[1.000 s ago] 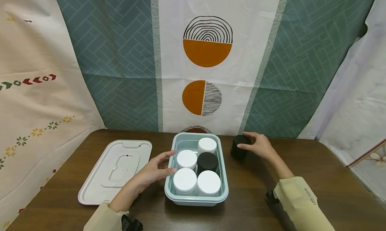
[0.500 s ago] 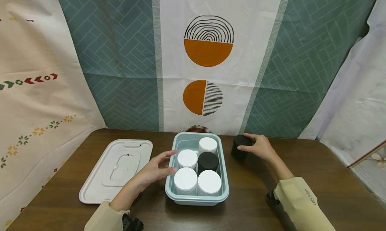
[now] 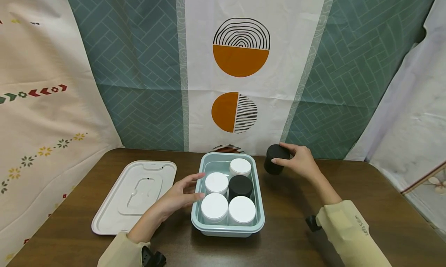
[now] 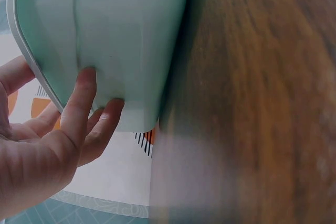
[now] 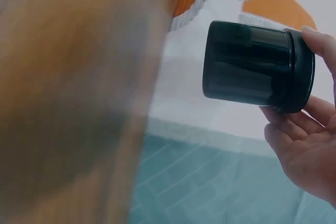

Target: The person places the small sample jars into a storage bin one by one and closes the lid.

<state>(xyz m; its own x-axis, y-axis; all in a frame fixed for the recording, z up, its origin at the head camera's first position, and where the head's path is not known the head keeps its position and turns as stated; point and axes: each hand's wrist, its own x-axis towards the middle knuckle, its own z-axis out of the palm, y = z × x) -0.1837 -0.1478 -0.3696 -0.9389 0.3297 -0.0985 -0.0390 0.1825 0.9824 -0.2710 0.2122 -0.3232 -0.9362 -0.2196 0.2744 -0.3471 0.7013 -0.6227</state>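
My right hand [image 3: 302, 161] grips a black jar [image 3: 276, 160] by its lid, thumb on one side and fingers on the other. The jar is raised above the table and, in the right wrist view, its glossy body [image 5: 247, 64] shows below the lid. My left hand [image 3: 177, 197] holds the left side of a pale blue-green plastic tub [image 3: 228, 233], thumb and a finger at the rim. From the left wrist view, other fingertips [image 4: 116, 106] press on the tub's outer wall [image 4: 121, 40]. Inside stand several white-lidded jars [image 3: 213, 209] and one black jar [image 3: 240, 187].
A white lid [image 3: 139, 197] lies flat on the dark wooden table [image 3: 285, 228], left of the tub. A patterned cloth [image 3: 146, 65] hangs behind the table's back edge, with further cloths at both sides.
My right hand has lifted the black jar off the table at the right of the tub. The left hand and the tub have stayed in place.
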